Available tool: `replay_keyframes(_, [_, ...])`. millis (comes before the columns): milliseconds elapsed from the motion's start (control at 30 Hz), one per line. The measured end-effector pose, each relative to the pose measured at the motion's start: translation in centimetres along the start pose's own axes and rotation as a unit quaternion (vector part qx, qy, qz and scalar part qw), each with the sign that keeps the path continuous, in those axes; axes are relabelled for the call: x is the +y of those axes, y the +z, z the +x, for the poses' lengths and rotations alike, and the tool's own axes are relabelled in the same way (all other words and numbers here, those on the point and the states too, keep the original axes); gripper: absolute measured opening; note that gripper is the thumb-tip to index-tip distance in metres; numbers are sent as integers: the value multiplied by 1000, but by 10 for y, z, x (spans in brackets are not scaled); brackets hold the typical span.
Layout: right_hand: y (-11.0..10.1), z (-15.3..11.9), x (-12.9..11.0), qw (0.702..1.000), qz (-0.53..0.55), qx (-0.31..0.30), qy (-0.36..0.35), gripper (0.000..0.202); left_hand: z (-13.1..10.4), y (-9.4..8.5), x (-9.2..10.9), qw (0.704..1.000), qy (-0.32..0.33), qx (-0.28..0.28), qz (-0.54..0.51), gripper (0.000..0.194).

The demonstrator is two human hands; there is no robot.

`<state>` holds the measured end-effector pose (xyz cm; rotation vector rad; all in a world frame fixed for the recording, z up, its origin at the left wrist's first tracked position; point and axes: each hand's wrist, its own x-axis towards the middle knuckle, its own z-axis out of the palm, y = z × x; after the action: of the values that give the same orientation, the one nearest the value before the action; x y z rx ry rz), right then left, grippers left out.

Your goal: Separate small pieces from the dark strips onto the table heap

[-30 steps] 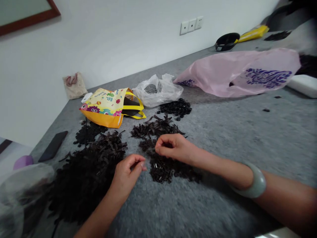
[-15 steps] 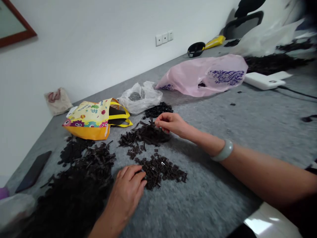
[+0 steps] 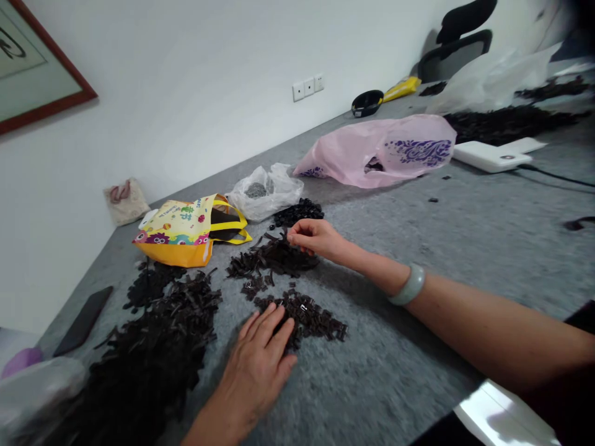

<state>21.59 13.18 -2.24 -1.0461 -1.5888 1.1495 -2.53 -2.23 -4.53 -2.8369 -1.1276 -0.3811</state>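
My left hand (image 3: 260,359) lies with fingers stretched and slightly apart. Its fingertips rest on the near left side of a pile of small dark clip-like pieces (image 3: 316,319), hiding some of them. Above a heap of short black fabric strips (image 3: 279,255), my right hand (image 3: 312,238) has thumb and forefinger pinched together. What sits in that pinch, if anything, is too small to make out. A pale bangle (image 3: 409,285) circles the right wrist. Just behind this hand is a cluster of shiny black small parts (image 3: 300,212).
A larger mound of black strips (image 3: 149,359) covers the left. Farther back are a yellow printed bag (image 3: 174,232), a white plastic bag (image 3: 264,198) and a pink plastic bag (image 3: 344,155). A dark phone-like slab (image 3: 83,321) lies left; a white corded box (image 3: 490,157) lies right.
My left hand has moved right and onto the clip-like pieces, its fingers stretching out more. The right hand stays pinched over the strips. The camera view has shifted slightly.
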Motion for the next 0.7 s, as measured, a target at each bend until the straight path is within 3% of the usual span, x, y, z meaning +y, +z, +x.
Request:
replay_keyframes(133, [-2, 2, 5, 1000, -3, 0, -8, 20, 0, 5, 9, 999, -29, -19, 3, 56])
replay_keyframes(333, [1, -1, 5, 1000, -1, -3, -11, 22, 3, 9, 7, 993, -80, 60, -55, 38])
replay_keyframes(500, [-4, 2, 5, 1000, 10, 18, -3, 24, 22, 13, -23, 977, -151, 129, -80, 36])
replay_keyframes(600, [-14, 8, 9, 998, 19, 61, 3, 25, 36, 23, -48, 970, -203, 124, -39, 36])
replay_keyframes(700, [-27, 13, 15, 994, 22, 105, 10, 27, 41, 35, -64, 969, -214, 121, -26, 37])
